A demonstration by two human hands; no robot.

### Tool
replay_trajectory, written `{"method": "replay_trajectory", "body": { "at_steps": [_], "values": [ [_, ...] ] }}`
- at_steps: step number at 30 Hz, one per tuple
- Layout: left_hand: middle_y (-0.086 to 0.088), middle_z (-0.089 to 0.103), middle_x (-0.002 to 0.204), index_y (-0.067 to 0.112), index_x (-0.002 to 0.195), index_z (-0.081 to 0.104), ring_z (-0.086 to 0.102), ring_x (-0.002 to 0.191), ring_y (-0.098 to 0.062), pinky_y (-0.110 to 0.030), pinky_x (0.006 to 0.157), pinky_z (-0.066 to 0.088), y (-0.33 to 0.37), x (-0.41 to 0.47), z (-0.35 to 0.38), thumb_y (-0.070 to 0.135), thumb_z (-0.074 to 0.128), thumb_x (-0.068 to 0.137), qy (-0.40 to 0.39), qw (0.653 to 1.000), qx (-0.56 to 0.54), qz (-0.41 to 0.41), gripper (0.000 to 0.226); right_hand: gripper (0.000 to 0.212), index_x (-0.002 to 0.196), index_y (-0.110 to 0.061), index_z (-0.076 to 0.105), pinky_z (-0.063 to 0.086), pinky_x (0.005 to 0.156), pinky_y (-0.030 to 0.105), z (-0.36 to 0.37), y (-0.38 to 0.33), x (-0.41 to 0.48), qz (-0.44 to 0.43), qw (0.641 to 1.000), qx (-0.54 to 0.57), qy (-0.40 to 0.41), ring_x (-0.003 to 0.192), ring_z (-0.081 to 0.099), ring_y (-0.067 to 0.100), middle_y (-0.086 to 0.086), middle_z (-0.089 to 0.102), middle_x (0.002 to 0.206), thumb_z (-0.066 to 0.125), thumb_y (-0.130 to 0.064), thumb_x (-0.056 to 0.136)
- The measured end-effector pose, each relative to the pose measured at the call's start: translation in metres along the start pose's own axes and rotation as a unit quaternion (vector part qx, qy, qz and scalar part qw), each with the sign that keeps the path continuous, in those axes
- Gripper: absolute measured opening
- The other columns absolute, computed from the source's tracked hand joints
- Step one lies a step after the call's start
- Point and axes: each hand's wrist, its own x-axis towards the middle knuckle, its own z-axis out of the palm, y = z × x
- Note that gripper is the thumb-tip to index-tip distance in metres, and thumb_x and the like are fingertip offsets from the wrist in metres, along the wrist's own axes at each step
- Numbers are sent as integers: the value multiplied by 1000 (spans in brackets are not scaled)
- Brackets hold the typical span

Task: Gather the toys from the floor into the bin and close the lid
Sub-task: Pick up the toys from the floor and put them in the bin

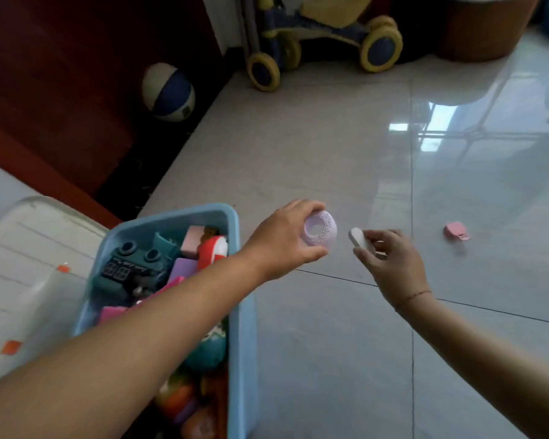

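Filling the lower left of the view, the blue bin (242, 343) stands open on the tiled floor (330, 153), heaped with toys: a dark teal robot-like toy (126, 267), a pink block (192, 242), a red and white piece (214, 250) and others too blurred to name. What looks like the clear lid (29, 242) lies flat just to the left of the bin, touching or nearly touching its side.

The left forearm reaches across the bin's right rim. Beyond it the left hand (282, 239) grips a lilac ring-shaped toy (320, 231), with thumb and fingers curled round its edge, above the floor. Just beside it, the right hand (390, 264) pinches a small white piece (360, 239) between thumb and fingertips.

A small pink toy (455, 231) lies on the floor, to the right of both hands and well apart from the bin. Farther back, a blue and white ball (168, 91) rests against dark red furniture, a yellow-wheeled ride-on toy (324, 36) stands by the wall, and a brown tub (485, 26) sits to its right.
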Motion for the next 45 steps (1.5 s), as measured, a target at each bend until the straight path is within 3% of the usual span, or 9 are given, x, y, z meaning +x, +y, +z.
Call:
{"method": "replay_trajectory", "body": {
  "at_steps": [4,8,13,17,22,27,33,39,45],
  "values": [
    [8,53,120,27,124,50,54,108,-10,-26,94,46,-30,-105,-90,27,80,68,83,993,-9,-83,63,28,105,-14,67,50,78,15,32,-98,-47,-133,981,-6,-145,85,61,12,-1,59,99,74,-17,77],
    [2,54,125,21,126,52,54,109,-12,-22,92,39,-76,-210,-125,18,81,67,102,971,4,-217,66,29,106,-20,67,46,79,23,64,-165,-100,-225,921,-103,-302,87,54,9,-7,60,96,72,-22,78],
    [4,53,123,24,125,52,55,113,-18,-30,95,43,-112,-296,-99,18,81,66,85,951,-30,-296,66,31,109,-24,65,49,89,30,100,-176,-154,-248,838,-225,-430,101,55,15,-4,60,111,66,-35,80],
    [2,48,131,20,133,46,49,119,-16,-25,97,37,-121,-314,-80,22,82,67,91,945,-45,-312,75,35,109,-27,62,48,93,31,111,-157,-172,-235,825,-259,-444,103,55,15,-5,60,113,68,-40,78],
    [1,45,136,22,134,43,45,125,-18,-26,100,34,-118,-306,-84,28,81,69,96,946,-27,-309,76,29,106,-22,63,51,88,27,97,-161,-149,-212,869,-209,-395,96,57,14,-6,56,104,70,-24,78],
    [-4,44,138,18,136,43,42,127,-23,-36,106,35,-92,-258,-101,30,76,75,121,956,31,-266,70,22,100,-17,66,52,82,31,59,-133,-90,-175,925,-193,-275,82,57,15,-2,57,92,70,-18,79],
    [-2,45,136,20,135,42,42,126,-22,-36,107,32,-37,-135,-73,34,74,76,101,984,46,-140,68,47,119,-17,58,46,93,35,-5,-37,-14,-47,961,-236,-139,103,57,24,7,51,119,75,-24,75],
    [-2,43,138,20,135,44,44,125,-25,-38,108,33,-25,-5,10,37,72,77,2,994,67,-84,66,60,132,-18,48,37,102,39,-55,67,45,51,952,-299,-50,124,43,31,11,41,136,72,-28,77],
    [-7,28,150,18,143,28,29,137,-29,-38,111,27,-68,75,105,41,66,81,-85,965,132,-210,76,71,141,-22,36,29,108,49,-74,147,102,105,927,-361,-1,133,29,40,15,24,151,69,-34,79]
  ]
}}
